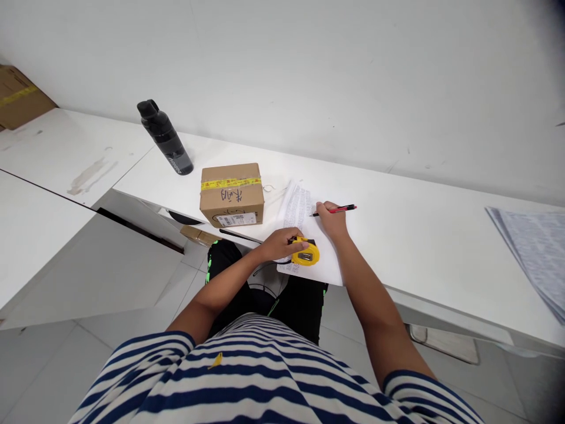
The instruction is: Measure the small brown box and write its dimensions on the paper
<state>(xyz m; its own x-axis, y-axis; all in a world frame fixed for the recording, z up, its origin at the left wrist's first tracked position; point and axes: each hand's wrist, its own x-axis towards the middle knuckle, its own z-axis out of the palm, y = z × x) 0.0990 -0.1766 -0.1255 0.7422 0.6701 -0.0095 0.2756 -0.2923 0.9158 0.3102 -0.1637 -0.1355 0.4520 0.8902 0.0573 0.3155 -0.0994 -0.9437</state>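
Observation:
My left hand (pixel 279 242) is closed on a yellow tape measure (pixel 305 252) at the near edge of the white table (pixel 397 235). My right hand (pixel 331 217) grips a red and black pen (pixel 339 209) with its tip on a printed sheet of paper (pixel 298 207). The tape measure rests on the lower part of that sheet. A brown cardboard box (pixel 232 194) with yellow tape and handwritten marks stands just left of the paper.
A black water bottle (pixel 165 138) stands behind the box. A stack of printed papers (pixel 536 253) lies at the table's right end. Another cardboard box (pixel 20 97) sits at the far left. A second white table (pixel 57 153) adjoins on the left.

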